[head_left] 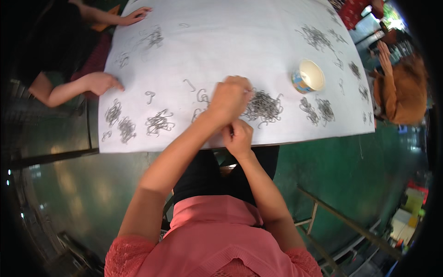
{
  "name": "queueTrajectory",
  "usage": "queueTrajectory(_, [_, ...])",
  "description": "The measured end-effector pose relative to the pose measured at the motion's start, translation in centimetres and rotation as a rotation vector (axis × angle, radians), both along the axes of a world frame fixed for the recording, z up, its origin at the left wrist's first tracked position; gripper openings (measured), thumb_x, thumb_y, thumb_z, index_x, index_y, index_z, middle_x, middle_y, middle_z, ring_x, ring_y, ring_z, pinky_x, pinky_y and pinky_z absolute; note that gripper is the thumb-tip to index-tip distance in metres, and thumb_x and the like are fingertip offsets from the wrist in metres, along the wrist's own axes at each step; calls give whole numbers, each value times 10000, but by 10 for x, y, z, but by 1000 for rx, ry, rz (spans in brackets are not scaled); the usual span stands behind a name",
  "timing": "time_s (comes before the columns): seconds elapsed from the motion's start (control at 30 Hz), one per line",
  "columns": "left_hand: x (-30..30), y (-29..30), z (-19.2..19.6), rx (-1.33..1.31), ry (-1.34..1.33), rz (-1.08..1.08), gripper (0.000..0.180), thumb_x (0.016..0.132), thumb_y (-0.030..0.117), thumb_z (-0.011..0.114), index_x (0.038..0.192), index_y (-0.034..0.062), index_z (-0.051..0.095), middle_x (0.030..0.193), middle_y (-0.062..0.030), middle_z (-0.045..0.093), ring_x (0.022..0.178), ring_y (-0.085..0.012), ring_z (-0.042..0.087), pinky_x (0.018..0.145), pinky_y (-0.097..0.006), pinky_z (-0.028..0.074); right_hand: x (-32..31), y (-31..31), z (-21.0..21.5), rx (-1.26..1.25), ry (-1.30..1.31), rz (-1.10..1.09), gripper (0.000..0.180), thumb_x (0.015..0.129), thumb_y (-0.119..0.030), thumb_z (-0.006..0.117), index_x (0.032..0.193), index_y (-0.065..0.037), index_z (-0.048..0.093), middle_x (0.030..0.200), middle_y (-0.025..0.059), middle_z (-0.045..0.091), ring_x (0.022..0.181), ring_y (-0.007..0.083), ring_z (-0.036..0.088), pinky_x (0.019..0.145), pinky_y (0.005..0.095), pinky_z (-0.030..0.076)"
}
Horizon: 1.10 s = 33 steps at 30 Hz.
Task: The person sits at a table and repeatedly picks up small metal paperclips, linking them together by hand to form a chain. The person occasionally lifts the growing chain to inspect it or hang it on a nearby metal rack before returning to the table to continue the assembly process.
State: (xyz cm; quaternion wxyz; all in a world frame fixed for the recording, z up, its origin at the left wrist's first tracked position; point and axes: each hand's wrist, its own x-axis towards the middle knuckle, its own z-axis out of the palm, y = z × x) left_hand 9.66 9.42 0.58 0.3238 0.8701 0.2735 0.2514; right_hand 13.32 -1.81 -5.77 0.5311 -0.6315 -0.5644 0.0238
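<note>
A dense pile of small grey wire hooks (pixel 265 108) lies on the white-covered table (pixel 184 60), near its front edge. My left hand (pixel 233 99) crosses in front of my body to the pile's left side, fingers curled and slightly blurred; what they pinch is hidden. Just below it, at the table's edge, my right hand (pixel 240 138) is closed, its fingertips turned inward, and I cannot see what it holds. Several loose hooks (pixel 202 96) lie left of my left hand, one of them partly behind my forearm. A single hook (pixel 189 85) lies a little farther away.
A paper cup (pixel 300 84) stands right of the pile. More hook heaps lie at left (pixel 159 122), right (pixel 326 110) and far right (pixel 316 38). Another person's hand (pixel 104 83) points at the left edge. A person in orange-brown (pixel 404 92) sits at the right.
</note>
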Motion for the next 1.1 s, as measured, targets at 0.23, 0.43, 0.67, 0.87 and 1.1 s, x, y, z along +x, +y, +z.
queueTrajectory(0.23, [-42, -20, 6, -6, -53, 157, 112, 822, 60, 620, 917, 23, 667, 862, -120, 648, 792, -294, 606, 707, -351, 495, -1, 1, -6, -45, 64, -41, 62, 769, -25, 633, 819, -33, 598, 594, 91, 562, 492, 262, 541, 471, 354, 424])
queueTrajectory(0.43, [-160, -2, -17, 148, -35, 589, 144, 804, 4, 624, 934, 45, 669, 920, -107, 640, 817, -268, 589, 699, -335, 486, -5, 1, -4, -85, 68, 4, 90, 814, -40, 637, 901, -57, 650, 590, 45, 578, 459, 157, 513, 455, 276, 410])
queueTrajectory(0.67, [-205, 40, -33, 246, 100, 771, 127, 771, 108, 691, 891, 76, 666, 907, -75, 611, 799, -270, 558, 717, -386, 465, -2, 1, -6, -144, 18, -11, 75, 827, -51, 632, 899, -53, 654, 592, 41, 570, 468, 161, 506, 453, 284, 395])
queueTrajectory(0.87, [-190, 58, -43, 216, 209, 791, 122, 768, 132, 710, 833, 49, 649, 915, -93, 604, 840, -274, 574, 724, -395, 480, -4, 2, -5, -152, 16, -25, 64, 844, -55, 620, 899, -48, 653, 574, 36, 534, 462, 151, 486, 448, 284, 384])
queueTrajectory(1.1, [-197, 61, -46, 172, 204, 820, 128, 749, 130, 717, 809, 59, 628, 922, -83, 583, 892, -289, 544, 741, -408, 445, -5, 9, 8, -229, 407, 22, 118, 892, -78, 597, 994, -26, 622, 719, 20, 580, 601, 95, 536, 539, 248, 441])
